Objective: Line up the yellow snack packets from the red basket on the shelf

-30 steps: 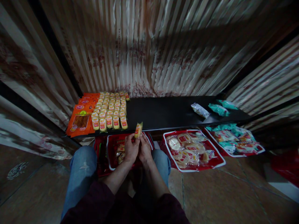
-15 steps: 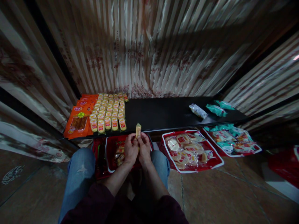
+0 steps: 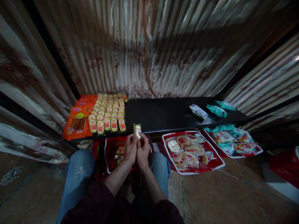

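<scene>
Between my two hands a small yellow wrapped snack (image 3: 137, 130) stands upright, just in front of the shelf's front edge. My left hand (image 3: 130, 149) pinches it from the left and my right hand (image 3: 143, 151) from the right, the fingertips of both close together. Behind and to the left, rows of similar yellow wrapped snacks (image 3: 107, 115) stand on the black shelf (image 3: 156, 113). Below my hands is a red basket with a white rim (image 3: 106, 155), with a few wrapped pieces (image 3: 120, 152) in it, partly hidden by my left hand.
Orange packets (image 3: 76, 123) lie at the shelf's left end. Teal packets (image 3: 217, 110) and a white packet (image 3: 198, 112) lie on its right part. Below stand a basket of round wrapped cakes (image 3: 192, 149) and another of teal and white packets (image 3: 233, 140). Striped curtain (image 3: 140, 46) hangs behind.
The snack in my fingers has turned and now shows a broader, shinier face. My hands have shifted slightly, with the wrists closer together. The things on the shelf look the same.
</scene>
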The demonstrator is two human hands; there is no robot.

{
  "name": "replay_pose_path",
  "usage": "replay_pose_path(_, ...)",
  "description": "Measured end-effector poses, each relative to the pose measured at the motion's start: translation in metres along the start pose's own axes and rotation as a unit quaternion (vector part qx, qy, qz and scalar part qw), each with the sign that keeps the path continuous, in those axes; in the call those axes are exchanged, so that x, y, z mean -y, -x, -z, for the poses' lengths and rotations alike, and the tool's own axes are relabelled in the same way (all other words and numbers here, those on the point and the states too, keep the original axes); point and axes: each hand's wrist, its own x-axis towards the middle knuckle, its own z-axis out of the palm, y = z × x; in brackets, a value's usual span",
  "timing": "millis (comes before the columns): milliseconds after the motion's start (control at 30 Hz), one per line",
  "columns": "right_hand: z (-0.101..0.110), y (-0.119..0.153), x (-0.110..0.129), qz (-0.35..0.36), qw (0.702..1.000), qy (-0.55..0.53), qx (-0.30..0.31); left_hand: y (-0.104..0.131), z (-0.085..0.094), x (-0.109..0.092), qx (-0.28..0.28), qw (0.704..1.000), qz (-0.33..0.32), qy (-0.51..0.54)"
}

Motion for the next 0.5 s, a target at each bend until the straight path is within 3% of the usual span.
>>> replay_pose_path(267, 0.0020, 0.0025, 0.0015, -0.013, 1.000, 0.009, -0.004, -0.0017, -0.0054, 0.0018, -0.014, 0.994, 0.064, 0.085)
replay_pose_path(400, 0.0038, 0.0014, -0.0024, 0.034, 0.999, 0.030, 0.003, -0.0022, -0.0055, 0.0025, -0.027, 0.977, 0.149, 0.152)
replay_pose_path(500, 0.0052, 0.0003, -0.0044, 0.087, 0.995, 0.045, 0.015, -0.0051, -0.0045, 0.0049, -0.019, 0.964, 0.171, 0.205)
